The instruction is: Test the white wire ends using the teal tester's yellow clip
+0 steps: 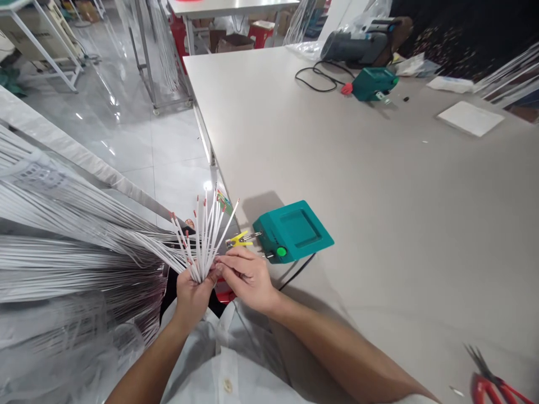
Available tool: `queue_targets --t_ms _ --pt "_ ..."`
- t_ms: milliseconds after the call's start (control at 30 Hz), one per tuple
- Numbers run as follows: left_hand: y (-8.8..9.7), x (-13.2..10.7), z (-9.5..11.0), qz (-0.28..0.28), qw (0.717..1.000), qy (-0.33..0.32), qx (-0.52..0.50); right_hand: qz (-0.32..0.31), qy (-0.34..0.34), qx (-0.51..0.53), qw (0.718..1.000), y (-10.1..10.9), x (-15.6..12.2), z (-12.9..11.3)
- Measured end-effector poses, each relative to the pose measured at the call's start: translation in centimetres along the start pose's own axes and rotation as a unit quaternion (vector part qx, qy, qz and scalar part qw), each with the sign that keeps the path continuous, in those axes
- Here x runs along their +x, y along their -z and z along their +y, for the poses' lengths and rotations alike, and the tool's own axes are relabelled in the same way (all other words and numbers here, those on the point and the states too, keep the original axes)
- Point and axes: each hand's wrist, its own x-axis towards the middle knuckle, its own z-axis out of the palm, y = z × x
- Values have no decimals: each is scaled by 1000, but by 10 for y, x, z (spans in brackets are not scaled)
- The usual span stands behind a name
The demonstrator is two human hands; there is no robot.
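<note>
A bundle of thin white wires (205,241), many with reddish tips, fans upward out of my left hand (193,294), whose fingers are wrapped round it. My right hand (248,276) is at the bundle's right side, thumb and forefinger pinched together against my left thumb. What lies in that pinch is too small to make out. Just beyond my right hand, a teal box (290,233) with a green button (282,251) stands on the table edge. A yellow clip (240,239) is attached to a metal post on the box's left side.
Long white wires (76,235) hang in thick bunches on a rack to my left. The grey table (379,224) stretches right, with red-handled pliers (490,381) at its near right. A second teal box (373,84), a black cable (322,78) and a white sheet (470,118) lie farther back.
</note>
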Motion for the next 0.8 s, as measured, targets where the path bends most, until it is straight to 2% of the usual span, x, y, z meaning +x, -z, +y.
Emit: queue_targets --t_ms 100,233,300,433,500,633,733,800 --pt "0 0 -1 -10 1000 -7 -2 -2 36 -18 999 0 -2 2" --pt "2 1 -9 2 998 44 -34 -33 25 -53 998 0 -3 6" --pt "5 3 -17 31 995 70 -64 -38 13 -70 997 -1 -4 7" --pt "10 8 -29 123 987 47 -94 -31 -3 -92 995 0 -5 6" --pt "11 9 -29 138 983 53 -110 -32 8 -90 995 0 -4 4" --pt "6 3 -27 74 990 63 -103 -54 28 -56 997 -1 -2 -2" --pt "-1 -5 -29 40 997 30 -59 -66 29 -57 996 -4 -1 -3" --pt "-5 -8 -32 37 999 12 -12 -66 10 -89 994 -7 -2 -3"
